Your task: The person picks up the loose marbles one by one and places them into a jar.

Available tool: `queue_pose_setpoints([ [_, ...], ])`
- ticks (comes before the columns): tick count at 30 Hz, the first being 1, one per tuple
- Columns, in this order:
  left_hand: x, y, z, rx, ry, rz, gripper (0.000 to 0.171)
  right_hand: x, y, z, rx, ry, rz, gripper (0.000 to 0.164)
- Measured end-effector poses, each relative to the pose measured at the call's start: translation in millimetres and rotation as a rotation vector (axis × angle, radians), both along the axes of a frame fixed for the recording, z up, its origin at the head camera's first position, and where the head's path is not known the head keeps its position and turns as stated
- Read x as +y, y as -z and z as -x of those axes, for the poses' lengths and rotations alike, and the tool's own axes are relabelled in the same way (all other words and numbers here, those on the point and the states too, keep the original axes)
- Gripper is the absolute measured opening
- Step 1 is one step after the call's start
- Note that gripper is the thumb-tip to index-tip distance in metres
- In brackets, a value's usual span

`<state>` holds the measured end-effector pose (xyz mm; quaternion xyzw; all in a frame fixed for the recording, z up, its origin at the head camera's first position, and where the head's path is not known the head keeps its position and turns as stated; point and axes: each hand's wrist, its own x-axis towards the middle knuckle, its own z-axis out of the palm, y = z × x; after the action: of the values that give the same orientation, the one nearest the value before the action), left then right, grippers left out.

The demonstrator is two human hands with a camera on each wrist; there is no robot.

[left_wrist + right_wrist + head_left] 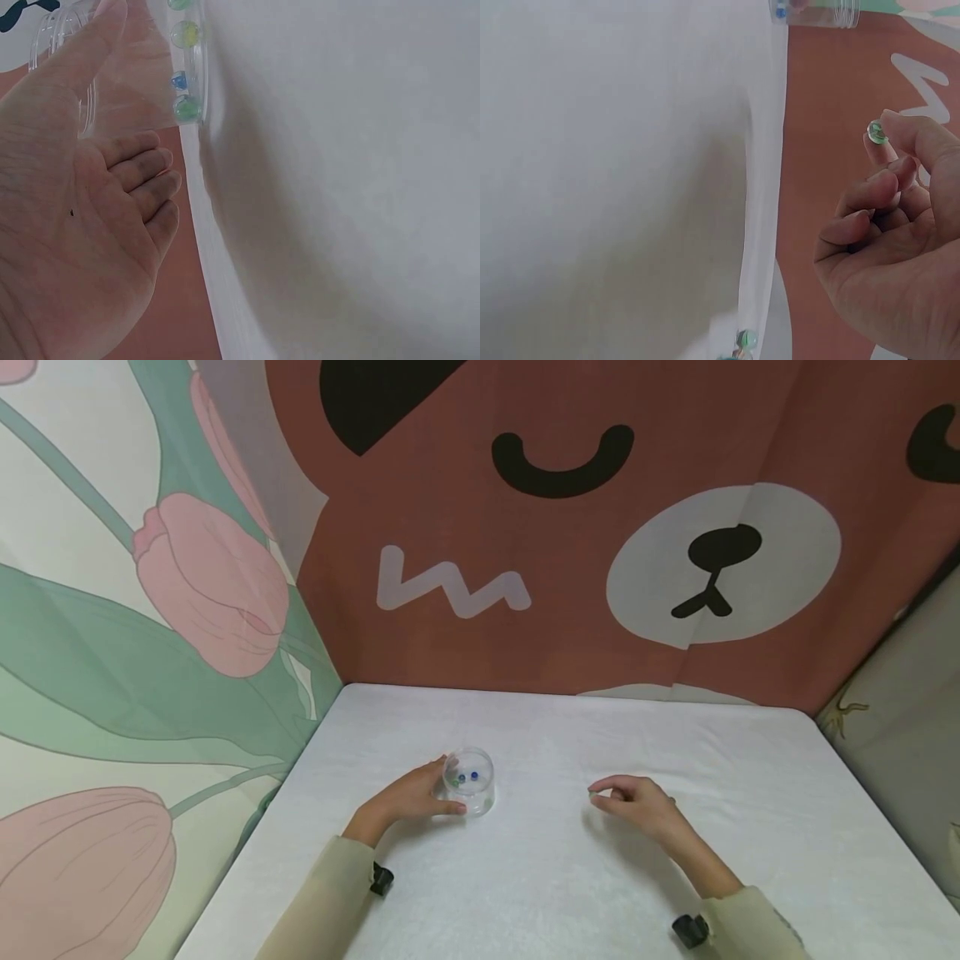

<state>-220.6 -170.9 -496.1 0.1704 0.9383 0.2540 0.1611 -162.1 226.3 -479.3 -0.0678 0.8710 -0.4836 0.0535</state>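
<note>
A clear plastic jar (483, 797) stands on the left half of the white table, its top uncovered. My left hand (412, 793) grips it from the left, thumb on the near side and fingers round the far side. Several glass marbles (184, 34), green, yellowish and blue, lie at the jar's bottom. To the right of the jar, my right hand (637, 802) is raised over the cloth. Between its thumb and index fingertip it pinches a green glass marble (877, 133); the other fingers curl inward.
More marbles (746, 340) lie on the table beyond my right hand, mostly hidden by it in the head view. A white cloth (540, 877) covers the table. Printed hangings stand behind it, with a brown bear (570, 643), and at the left, with tulips (213, 585).
</note>
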Motion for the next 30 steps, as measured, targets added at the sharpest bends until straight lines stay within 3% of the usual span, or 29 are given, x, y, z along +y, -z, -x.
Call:
queue_pose_setpoints([
  [12,0.0,1.1,-0.4,0.002,-0.006,-0.009,0.111,-17.7,0.3,0.6,0.036,-0.061,0.066,0.028],
  [30,-0.4,0.3,-1.3,0.007,0.003,-0.033,0.111,-63.1,-2.4,6.6,0.048,-0.054,0.074,0.020],
])
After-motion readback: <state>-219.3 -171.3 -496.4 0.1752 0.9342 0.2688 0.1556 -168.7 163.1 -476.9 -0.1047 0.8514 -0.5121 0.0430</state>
